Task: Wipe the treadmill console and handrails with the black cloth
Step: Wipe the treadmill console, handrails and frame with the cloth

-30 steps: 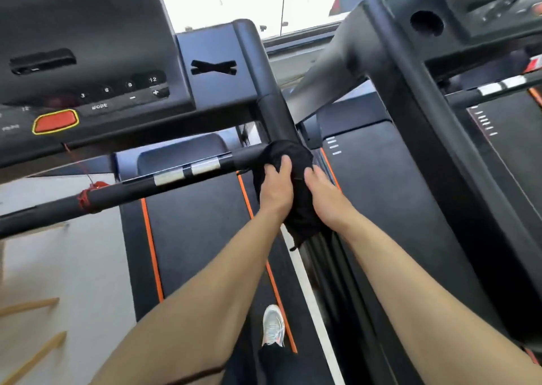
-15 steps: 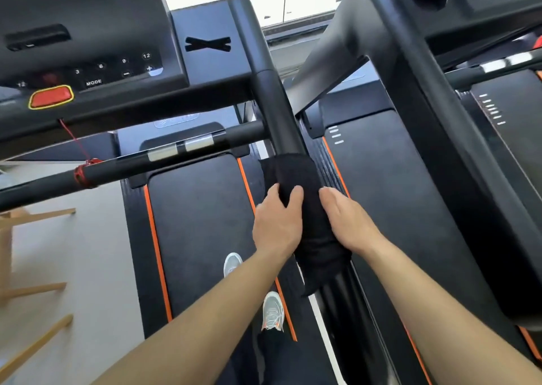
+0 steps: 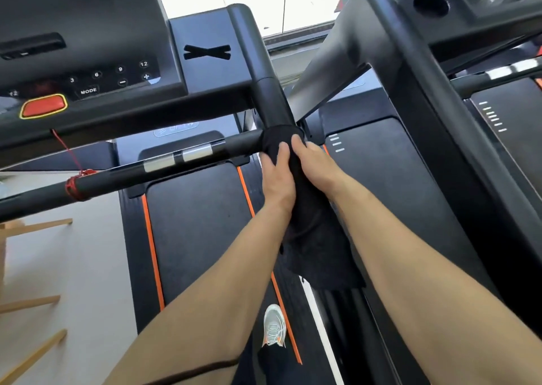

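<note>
At the joint where the side handrail [image 3: 271, 100] meets the crossbar [image 3: 176, 162], my left hand [image 3: 277, 179] and right hand [image 3: 315, 162] are both curled around the black cloth [image 3: 318, 250], which wraps the rail with its tail hanging below. Best to keep the squeeze even and twist around the joint so the underside gets wiped. Since 0.5 s ago, hands and cloth have slid up the rail to the joint.
</note>
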The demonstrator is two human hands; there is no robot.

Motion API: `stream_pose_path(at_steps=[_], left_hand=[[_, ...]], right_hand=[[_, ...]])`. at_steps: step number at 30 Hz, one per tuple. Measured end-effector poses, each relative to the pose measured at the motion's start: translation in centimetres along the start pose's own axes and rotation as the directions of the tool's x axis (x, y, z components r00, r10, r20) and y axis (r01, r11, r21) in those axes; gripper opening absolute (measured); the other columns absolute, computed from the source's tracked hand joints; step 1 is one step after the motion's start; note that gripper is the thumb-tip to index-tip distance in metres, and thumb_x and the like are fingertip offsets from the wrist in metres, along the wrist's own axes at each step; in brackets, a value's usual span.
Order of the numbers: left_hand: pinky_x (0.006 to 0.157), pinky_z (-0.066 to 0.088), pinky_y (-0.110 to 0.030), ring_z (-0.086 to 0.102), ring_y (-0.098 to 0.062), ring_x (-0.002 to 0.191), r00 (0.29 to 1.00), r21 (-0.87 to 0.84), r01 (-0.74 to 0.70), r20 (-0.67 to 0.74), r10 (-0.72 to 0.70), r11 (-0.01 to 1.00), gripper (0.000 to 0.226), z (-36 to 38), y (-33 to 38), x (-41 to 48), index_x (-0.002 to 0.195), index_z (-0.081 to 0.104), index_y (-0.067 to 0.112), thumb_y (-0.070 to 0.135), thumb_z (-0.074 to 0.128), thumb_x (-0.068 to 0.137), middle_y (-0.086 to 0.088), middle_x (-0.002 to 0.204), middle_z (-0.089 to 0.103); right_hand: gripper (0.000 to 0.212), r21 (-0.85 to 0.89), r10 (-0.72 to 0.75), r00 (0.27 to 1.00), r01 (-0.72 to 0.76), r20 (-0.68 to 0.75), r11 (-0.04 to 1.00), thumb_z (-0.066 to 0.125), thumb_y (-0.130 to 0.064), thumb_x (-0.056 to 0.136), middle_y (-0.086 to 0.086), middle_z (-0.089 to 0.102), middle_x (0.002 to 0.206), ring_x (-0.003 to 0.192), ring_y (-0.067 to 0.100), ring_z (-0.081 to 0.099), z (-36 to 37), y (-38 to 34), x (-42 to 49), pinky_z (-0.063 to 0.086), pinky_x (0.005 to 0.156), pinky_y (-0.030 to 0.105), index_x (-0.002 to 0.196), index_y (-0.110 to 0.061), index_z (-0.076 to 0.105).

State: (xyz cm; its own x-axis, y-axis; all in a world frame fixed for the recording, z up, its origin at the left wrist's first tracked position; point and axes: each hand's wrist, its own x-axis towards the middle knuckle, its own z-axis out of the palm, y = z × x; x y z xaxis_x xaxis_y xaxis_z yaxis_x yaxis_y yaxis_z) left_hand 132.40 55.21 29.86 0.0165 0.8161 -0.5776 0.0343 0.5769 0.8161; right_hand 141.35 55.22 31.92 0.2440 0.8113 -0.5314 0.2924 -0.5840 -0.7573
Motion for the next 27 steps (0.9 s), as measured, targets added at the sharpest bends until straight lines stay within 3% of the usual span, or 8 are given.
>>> stream_pose_path(at_steps=[5,7,10,14,18,22,24,27], left_hand=[[0.118,0.031,-0.042,0.041,-0.018,0.140,1.000,0.004,-0.003,0.008,0.003,1.000,0.090,0.1,-3.1,-3.6,0.156,0.024,0.032,0.077,0.042,0.080,0.005,0.155,0.041],[0.118,0.030,-0.041,0.041,-0.016,0.141,1.000,0.031,-0.007,-0.010,0.008,0.999,0.097,0.2,-5.9,-6.8,0.154,0.027,0.032,0.081,0.038,0.072,0.007,0.155,0.042],[0.116,0.034,-0.040,0.046,-0.015,0.135,1.000,0.035,-0.023,-0.007,0.024,0.999,0.082,0.5,-7.4,-9.4,0.151,0.032,0.030,0.073,0.042,0.082,0.007,0.149,0.049],[0.115,0.033,-0.036,0.046,-0.021,0.136,0.992,0.078,-0.075,-0.094,0.082,0.994,0.070,1.1,-4.8,-5.6,0.154,0.030,0.022,0.055,0.049,0.096,0.000,0.152,0.046],[0.107,0.046,-0.043,0.059,-0.021,0.122,0.995,0.011,-0.073,-0.072,0.073,0.997,0.082,0.8,-2.3,-2.9,0.148,0.039,0.031,0.071,0.054,0.078,0.003,0.138,0.059],[0.107,0.045,-0.039,0.060,-0.011,0.121,0.998,-0.038,-0.052,-0.045,0.050,0.998,0.078,0.3,-6.7,-7.1,0.142,0.042,0.047,0.073,0.059,0.070,0.016,0.134,0.061],[0.111,0.041,-0.038,0.055,-0.009,0.127,1.000,-0.060,-0.021,0.000,0.021,0.998,0.080,0.1,-9.9,-10.9,0.144,0.035,0.051,0.075,0.058,0.071,0.018,0.141,0.056],[0.113,0.038,-0.040,0.051,-0.011,0.132,0.999,-0.048,-0.039,0.007,0.039,0.998,0.087,0.5,-11.4,-12.6,0.150,0.032,0.042,0.076,0.052,0.072,0.013,0.146,0.052]], right_hand=[[0.033,0.324,-0.044,0.995,0.013,0.089,0.946,0.044,-0.036,0.106,-0.008,0.072,0.117,0.108,0.003,0.067,0.0,3.9,-4.2,0.052,0.093,0.024,0.128,-0.021,0.063],[0.026,0.390,-0.061,0.994,0.023,0.087,0.921,0.041,-0.023,0.108,-0.018,0.071,0.108,0.098,-0.011,0.065,0.0,5.6,-7.8,0.051,0.086,0.010,0.125,-0.022,0.062],[0.024,0.488,-0.090,0.993,0.043,0.074,0.872,0.039,-0.017,0.108,-0.032,0.063,0.098,0.085,-0.025,0.059,0.3,8.0,-10.8,0.044,0.075,-0.001,0.119,-0.031,0.055],[0.029,0.508,-0.019,0.993,-0.044,0.118,0.860,0.041,-0.026,0.107,-0.018,0.074,0.095,0.086,-0.007,0.069,-0.2,6.1,-7.5,0.053,0.077,0.011,0.125,-0.019,0.062],[0.027,0.515,-0.128,0.967,-0.002,0.218,0.857,0.047,-0.035,0.105,-0.007,0.078,0.088,0.082,0.005,0.073,-0.7,5.1,-5.6,0.058,0.074,0.022,0.110,-0.021,0.069],[0.029,0.542,-0.091,0.979,-0.022,0.181,0.840,0.050,-0.026,0.103,-0.003,0.073,0.120,0.111,0.012,0.068,-0.2,7.3,-9.0,0.053,0.089,0.024,0.129,-0.021,0.062],[0.028,0.562,-0.096,0.976,-0.031,0.196,0.826,0.050,-0.022,0.104,-0.005,0.071,0.124,0.116,0.012,0.066,0.0,9.9,-12.2,0.052,0.090,0.023,0.129,-0.026,0.062],[0.029,0.563,-0.098,0.980,-0.017,0.174,0.826,0.044,-0.024,0.106,-0.008,0.071,0.122,0.115,0.008,0.065,-0.1,11.7,-14.2,0.051,0.092,0.021,0.131,-0.024,0.060]])
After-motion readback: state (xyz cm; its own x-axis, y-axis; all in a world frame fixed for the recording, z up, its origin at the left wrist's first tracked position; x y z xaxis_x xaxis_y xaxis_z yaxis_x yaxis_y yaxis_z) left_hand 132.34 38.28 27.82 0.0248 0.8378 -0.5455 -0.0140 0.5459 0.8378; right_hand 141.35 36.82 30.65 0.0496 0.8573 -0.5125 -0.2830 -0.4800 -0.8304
